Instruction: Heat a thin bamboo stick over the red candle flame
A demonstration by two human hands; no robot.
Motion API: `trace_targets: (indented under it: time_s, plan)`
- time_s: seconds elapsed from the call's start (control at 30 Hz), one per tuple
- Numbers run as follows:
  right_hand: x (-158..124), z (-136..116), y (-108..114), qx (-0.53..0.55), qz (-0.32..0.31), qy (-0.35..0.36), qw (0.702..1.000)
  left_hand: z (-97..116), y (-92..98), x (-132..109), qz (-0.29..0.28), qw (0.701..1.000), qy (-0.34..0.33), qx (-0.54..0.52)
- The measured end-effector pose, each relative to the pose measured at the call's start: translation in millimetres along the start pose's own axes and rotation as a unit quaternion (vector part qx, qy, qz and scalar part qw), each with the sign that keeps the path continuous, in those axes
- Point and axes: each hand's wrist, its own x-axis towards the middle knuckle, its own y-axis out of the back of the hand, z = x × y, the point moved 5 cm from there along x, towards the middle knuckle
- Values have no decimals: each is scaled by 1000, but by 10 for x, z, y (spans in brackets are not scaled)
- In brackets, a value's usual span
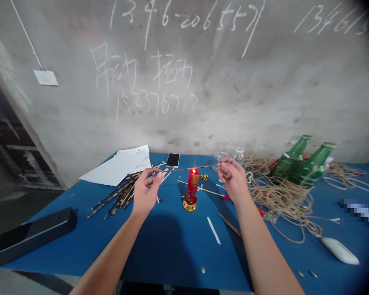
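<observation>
Between my two hands a thin, dark-mottled stick is stretched nearly level, its middle at the flame of a lit red candle. The candle stands upright on a gold base. My left hand pinches the stick's left end with thumb and fingers. At the other end, my right hand grips it between thumb and fingertips. Below and behind my left hand lies a bundle of similar scorched sticks. A paler stick rests on the table to the right of the candle.
The blue table holds white paper, a phone and a long dark box at left. To the right are coiled cord, green bottles and a white computer mouse-like object. A concrete wall rises behind.
</observation>
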Motion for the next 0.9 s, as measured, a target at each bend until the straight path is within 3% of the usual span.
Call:
trace_targets:
  time_s: [0.9]
  plan:
    - [-4, 5, 9, -3, -16, 11, 1000, -3, 15, 0, -1, 1000, 4, 11]
